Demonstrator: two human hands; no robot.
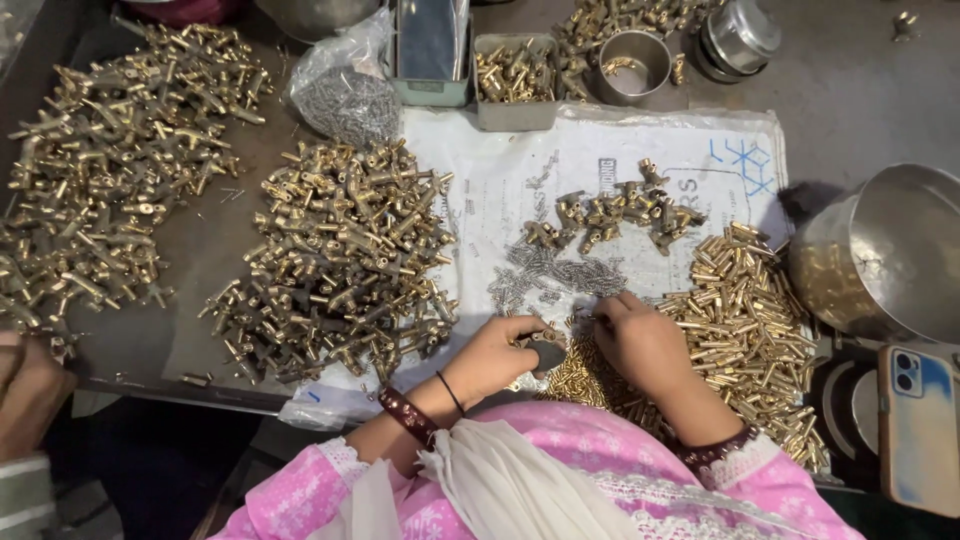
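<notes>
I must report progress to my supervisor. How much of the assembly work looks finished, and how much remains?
Looks done: a small cluster of joined brass fittings on the white sheet. In hand: the left hand holds a dark part, while the right hand picks among small silver pins. Left: two large heaps of brass fittings and the pile of brass tubes. Most work seems to remain.

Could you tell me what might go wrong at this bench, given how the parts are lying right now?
The small steel pins lie loose right beside the hands; the right hand could sweep them into the brass tubes. The smartphone sits at the table edge and could get knocked off. The left hand pinches a small fitting that could slip.
</notes>
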